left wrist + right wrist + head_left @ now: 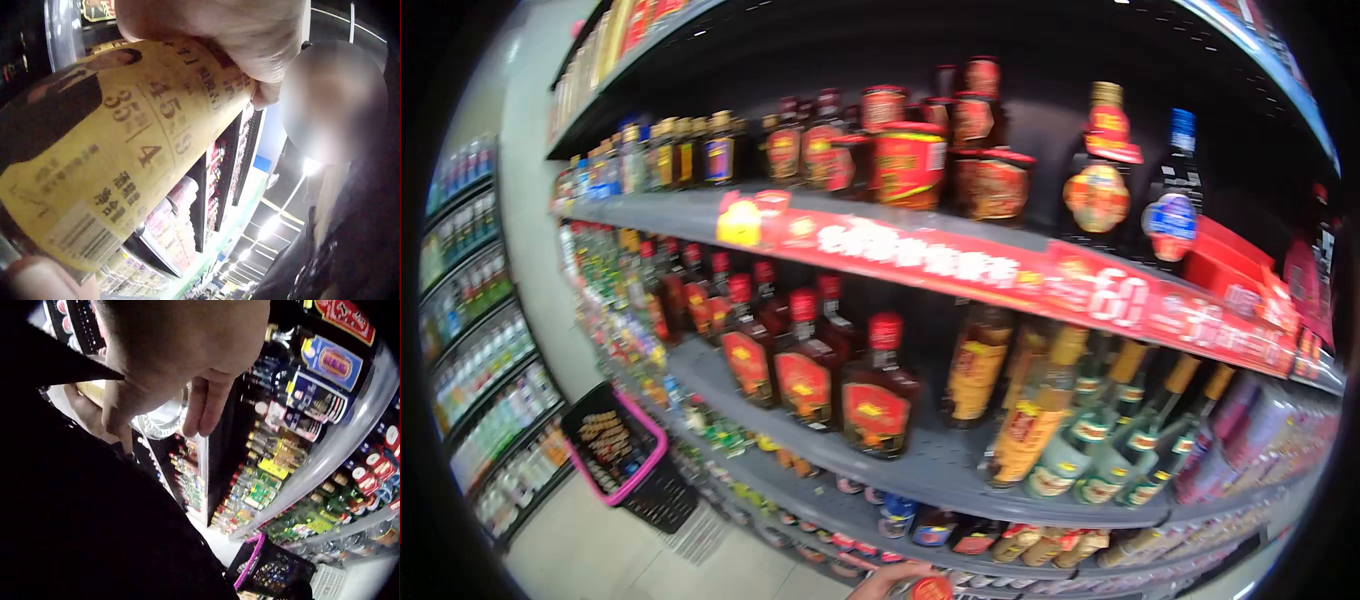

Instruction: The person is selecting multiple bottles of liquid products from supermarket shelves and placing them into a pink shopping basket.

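A bottle with a yellow printed label (144,125) lies slantwise across the left wrist view, its barcode near the base. My left hand (219,31) grips it toward the narrow end. A fingertip (47,281) presses at the base end in the lower left corner. From the right wrist, the clear glass base (165,419) shows beneath my right hand (181,350), whose fingers bend down beside it. My left hand's fingers (94,415) wrap the bottle farther left. At the head view's bottom edge, a hand (885,580) is beside a red cap (930,588); the rest is cut off.
Curved grey shelves (800,450) carry rows of liquor bottles, with a red price strip (960,260) along one edge. A black basket with a pink rim (662,450) stands on the tiled floor (750,570). Another bottle rack (485,330) is at the far left.
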The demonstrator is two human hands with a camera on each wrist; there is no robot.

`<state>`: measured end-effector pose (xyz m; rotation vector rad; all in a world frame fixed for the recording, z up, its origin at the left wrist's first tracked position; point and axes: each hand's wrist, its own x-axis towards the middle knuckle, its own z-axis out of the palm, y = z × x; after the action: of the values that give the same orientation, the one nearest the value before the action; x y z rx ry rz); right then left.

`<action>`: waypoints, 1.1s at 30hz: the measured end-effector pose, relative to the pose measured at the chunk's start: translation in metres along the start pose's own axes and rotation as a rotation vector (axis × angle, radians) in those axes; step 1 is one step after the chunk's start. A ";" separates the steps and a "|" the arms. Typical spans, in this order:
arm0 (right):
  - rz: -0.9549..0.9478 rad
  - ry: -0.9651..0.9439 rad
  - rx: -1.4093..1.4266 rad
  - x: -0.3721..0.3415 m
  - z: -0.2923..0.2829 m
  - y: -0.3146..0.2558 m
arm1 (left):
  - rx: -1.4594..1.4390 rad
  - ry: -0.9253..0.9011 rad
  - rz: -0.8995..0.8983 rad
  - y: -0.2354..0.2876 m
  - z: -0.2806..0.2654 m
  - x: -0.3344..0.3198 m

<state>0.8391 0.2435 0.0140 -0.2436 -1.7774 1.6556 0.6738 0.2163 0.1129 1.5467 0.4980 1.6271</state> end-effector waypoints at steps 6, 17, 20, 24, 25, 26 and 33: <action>-0.037 -0.158 0.073 0.033 0.044 0.023 | -0.053 0.125 -0.085 0.044 -0.044 -0.045; -0.145 -0.226 0.114 0.126 0.219 0.041 | 0.398 0.472 -0.245 0.188 -0.153 -0.193; -0.157 -0.269 0.021 0.140 0.295 0.009 | 0.583 0.396 -0.297 0.245 -0.182 -0.246; -0.249 -0.435 -0.134 0.189 0.410 -0.052 | 0.948 0.316 -0.116 0.265 -0.215 -0.320; -0.238 -0.587 -0.013 0.191 0.428 -0.044 | 0.991 0.325 -0.102 0.276 -0.219 -0.336; -0.226 -0.736 0.112 0.193 0.444 -0.037 | 0.960 0.292 -0.169 0.288 -0.222 -0.355; 0.011 -0.982 0.253 0.217 0.544 0.006 | 1.134 0.658 -0.476 0.355 -0.225 -0.433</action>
<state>0.3549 -0.0713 0.1095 0.8105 -2.1597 2.1731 0.3202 -0.2702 0.0705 1.3358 2.2418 1.4649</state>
